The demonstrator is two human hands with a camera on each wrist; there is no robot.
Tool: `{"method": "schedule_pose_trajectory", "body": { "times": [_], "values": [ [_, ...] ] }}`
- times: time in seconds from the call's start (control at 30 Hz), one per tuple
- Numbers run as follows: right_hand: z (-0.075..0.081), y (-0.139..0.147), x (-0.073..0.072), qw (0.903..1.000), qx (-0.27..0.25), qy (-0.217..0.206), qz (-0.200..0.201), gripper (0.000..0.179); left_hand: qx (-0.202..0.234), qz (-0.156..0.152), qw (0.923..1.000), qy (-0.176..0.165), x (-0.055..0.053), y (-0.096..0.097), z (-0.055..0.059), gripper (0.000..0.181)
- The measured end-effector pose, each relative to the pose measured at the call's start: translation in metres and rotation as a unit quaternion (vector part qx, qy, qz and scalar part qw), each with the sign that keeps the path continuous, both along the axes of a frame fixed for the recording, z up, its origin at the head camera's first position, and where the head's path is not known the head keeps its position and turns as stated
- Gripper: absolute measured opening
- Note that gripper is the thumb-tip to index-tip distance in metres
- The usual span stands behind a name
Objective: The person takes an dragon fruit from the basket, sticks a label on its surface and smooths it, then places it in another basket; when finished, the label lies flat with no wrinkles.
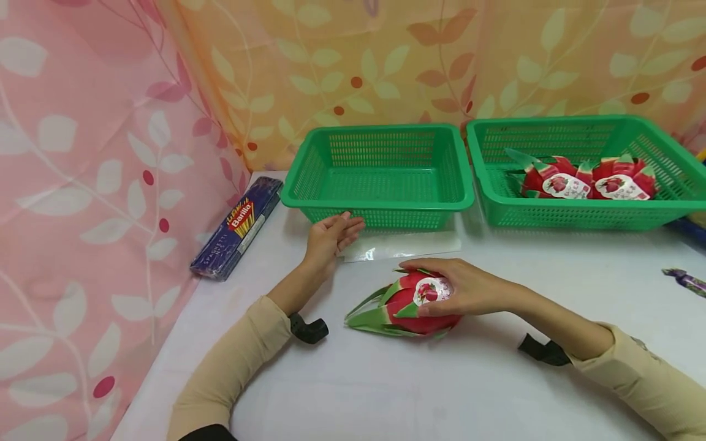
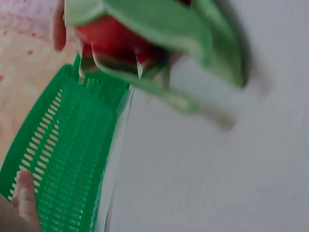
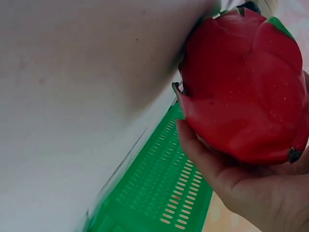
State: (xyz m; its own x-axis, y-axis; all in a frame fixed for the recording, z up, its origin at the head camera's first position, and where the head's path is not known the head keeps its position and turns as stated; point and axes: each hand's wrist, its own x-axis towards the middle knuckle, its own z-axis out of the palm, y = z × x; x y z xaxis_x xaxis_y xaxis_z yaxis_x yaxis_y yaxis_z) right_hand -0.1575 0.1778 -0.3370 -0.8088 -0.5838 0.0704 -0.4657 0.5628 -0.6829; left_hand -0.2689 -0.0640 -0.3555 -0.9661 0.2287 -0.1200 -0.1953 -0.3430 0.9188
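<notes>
A red dragon fruit [image 1: 402, 301] with long green leaf tips and a white label lies sideways over the white table in the head view. My right hand [image 1: 473, 286] grips it from the right, thumb near the label and fingers over the far side. Its smooth red base end fills much of the right wrist view, with the palm [image 3: 260, 193] beneath. Holding nothing, my left hand [image 1: 332, 237] hovers at the front of the left green basket [image 1: 380, 205], fingers loosely extended. In the left wrist view the fruit's green tips [image 2: 159, 26] look blurred.
Two more labelled dragon fruits [image 1: 568, 182] sit in the right green basket [image 1: 584, 211]. A blue spaghetti pack [image 1: 238, 229] lies left, beside the pink patterned curtain [image 1: 99, 202]. A glossy clear strip [image 1: 405, 246] lies before the left basket; a purple wrapped item [image 1: 689, 282] is far right.
</notes>
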Motion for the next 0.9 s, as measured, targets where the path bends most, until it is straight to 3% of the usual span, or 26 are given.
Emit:
{"method": "schedule_pose_trajectory", "body": {
  "times": [0.13, 0.33, 0.6, 0.73, 0.9],
  "values": [
    [-0.001, 0.001, -0.001, 0.9995, -0.019, -0.022, -0.011, 0.059, 0.018, 0.025, 0.9995, 0.010, -0.007, 0.000, -0.005, 0.030],
    [-0.001, -0.001, 0.001, 0.9983, -0.021, -0.029, -0.046, 0.056, 0.053, 0.029, 0.9977, 0.030, -0.011, 0.002, -0.004, 0.015],
    [-0.002, 0.002, 0.009, 0.9936, -0.045, -0.055, -0.088, 0.054, 0.057, 0.028, 0.9977, 0.024, -0.010, 0.004, -0.004, 0.015],
    [0.009, 0.011, 0.013, 0.9903, -0.058, -0.065, -0.108, 0.051, 0.059, 0.032, 0.9974, 0.025, -0.010, 0.004, -0.003, 0.014],
    [0.033, 0.031, 0.010, 0.9832, -0.069, -0.050, -0.161, 0.050, 0.063, 0.040, 0.9970, 0.021, -0.010, 0.005, -0.002, 0.014]
  ]
}}
